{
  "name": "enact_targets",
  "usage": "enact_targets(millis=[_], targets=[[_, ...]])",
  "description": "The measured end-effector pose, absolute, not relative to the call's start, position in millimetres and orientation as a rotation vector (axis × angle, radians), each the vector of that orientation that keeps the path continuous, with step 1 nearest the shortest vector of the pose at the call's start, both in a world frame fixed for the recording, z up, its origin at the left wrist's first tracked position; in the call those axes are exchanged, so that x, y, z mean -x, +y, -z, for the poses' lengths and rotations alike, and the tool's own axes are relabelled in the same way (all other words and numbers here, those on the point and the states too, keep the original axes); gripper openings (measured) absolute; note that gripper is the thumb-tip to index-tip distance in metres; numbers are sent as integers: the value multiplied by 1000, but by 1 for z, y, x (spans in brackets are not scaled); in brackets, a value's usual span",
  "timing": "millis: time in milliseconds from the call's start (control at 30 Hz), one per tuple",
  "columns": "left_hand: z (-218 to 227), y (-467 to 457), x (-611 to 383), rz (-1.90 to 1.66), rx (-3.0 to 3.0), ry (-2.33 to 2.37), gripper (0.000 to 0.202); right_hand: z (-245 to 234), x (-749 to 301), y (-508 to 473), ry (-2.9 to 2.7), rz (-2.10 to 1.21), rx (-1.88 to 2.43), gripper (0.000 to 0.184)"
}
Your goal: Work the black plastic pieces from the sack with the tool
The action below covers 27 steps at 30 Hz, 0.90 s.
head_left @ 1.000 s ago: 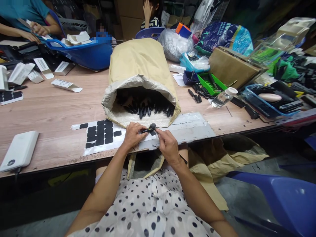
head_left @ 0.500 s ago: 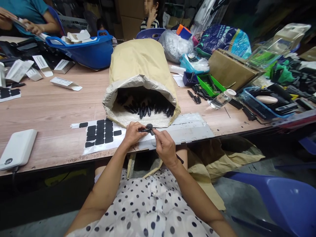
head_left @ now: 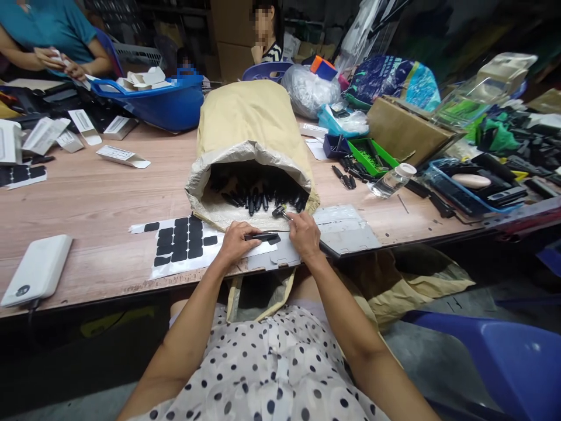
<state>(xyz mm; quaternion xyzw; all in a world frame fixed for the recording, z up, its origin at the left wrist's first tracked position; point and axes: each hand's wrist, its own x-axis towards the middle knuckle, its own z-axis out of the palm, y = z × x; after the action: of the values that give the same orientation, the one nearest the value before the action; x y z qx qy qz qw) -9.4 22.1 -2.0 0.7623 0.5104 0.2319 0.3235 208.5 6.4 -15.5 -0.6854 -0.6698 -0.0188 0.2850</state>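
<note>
My left hand (head_left: 237, 242) is closed on a slim black stick-like piece (head_left: 262, 236), which points to the right over a white backing sheet (head_left: 213, 252). Black rounded-square stickers (head_left: 180, 238) cover part of that sheet. In my right hand (head_left: 305, 235) is a small black-headed part with a shiny stem (head_left: 279, 211), pinched between the fingers at the lower lip of the sack. The tan sack (head_left: 245, 120) lies with its mouth towards me. Inside it several black tapered pieces (head_left: 258, 202) are visible; its depth is dark.
A white power bank (head_left: 39, 269) with a cable lies at the left. White boxes (head_left: 123, 155) and a blue basin (head_left: 153, 105) stand farther back. To the right are a green tray (head_left: 372, 155), a clear bottle (head_left: 392, 180) and a cardboard piece (head_left: 403, 128). Two people sit across.
My hands have moved apart. The right one has carried the black-headed part up and right to the sack's mouth, while the left keeps the black piece over the sheet.
</note>
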Motion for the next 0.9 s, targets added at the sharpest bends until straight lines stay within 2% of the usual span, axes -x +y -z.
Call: enact_targets(millis=[167,267,400,500,633,767,900], targets=[[-8,17,10,-578,-1991,1328,19,22,-205,5,-1841,145,1873,37],[-26,0,13,-563,-1934,1145,21,22,-204,4,-1866,163,1869,35],[-41,-41,16,-233,-1792,815,21,21,-204,4,-1874,170,1881,35],[-29,-69,12,-23,-1910,1053,14,21,-203,4,-1869,168,1895,36],[8,-87,1,47,-1982,1450,10,23,-203,4,-1869,170,1876,35],[27,-87,-9,105,-1963,1465,16,24,-201,4,-1864,189,1885,35],[9,-80,-14,109,-1961,1352,9,23,-199,3,-1874,210,1900,36]])
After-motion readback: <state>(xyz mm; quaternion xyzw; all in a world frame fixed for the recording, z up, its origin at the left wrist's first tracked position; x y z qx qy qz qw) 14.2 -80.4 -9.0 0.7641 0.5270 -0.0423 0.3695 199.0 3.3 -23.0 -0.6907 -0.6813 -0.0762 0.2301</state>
